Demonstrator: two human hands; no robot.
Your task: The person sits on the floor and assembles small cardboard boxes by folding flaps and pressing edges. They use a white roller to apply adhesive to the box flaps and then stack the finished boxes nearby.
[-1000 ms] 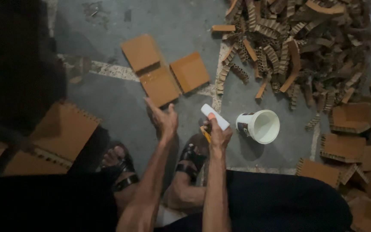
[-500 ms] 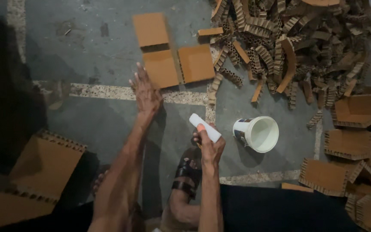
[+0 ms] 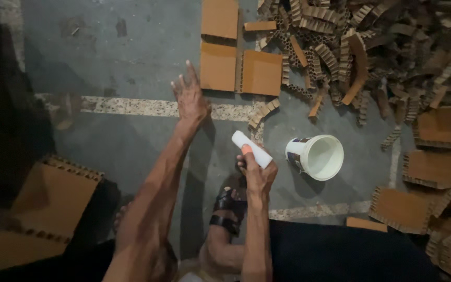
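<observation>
A person seated low over a grey concrete floor (image 3: 131, 47) stretches the left hand (image 3: 190, 97) forward, palm down and fingers spread, holding nothing; its fingertips stop just short of the nearest of three flat honeycomb-cardboard squares (image 3: 218, 67) laid side by side. The right hand (image 3: 257, 171) is wrapped around a small white bottle (image 3: 251, 149), fingers curled tight about its lower end while the upper end pokes out tilted to the left (whether the orange spot by the thumb is a cap or a fingertip cannot be made out). Just to the right of that hand stands an open white plastic cup (image 3: 317, 156), upright on the floor. A sandalled foot (image 3: 228, 208) rests directly below the right hand. A heap of cut honeycomb-cardboard strips (image 3: 361, 42) fills the upper right, with larger notched cardboard pieces (image 3: 434, 167) at the right edge and another (image 3: 48, 198) at lower left.
</observation>
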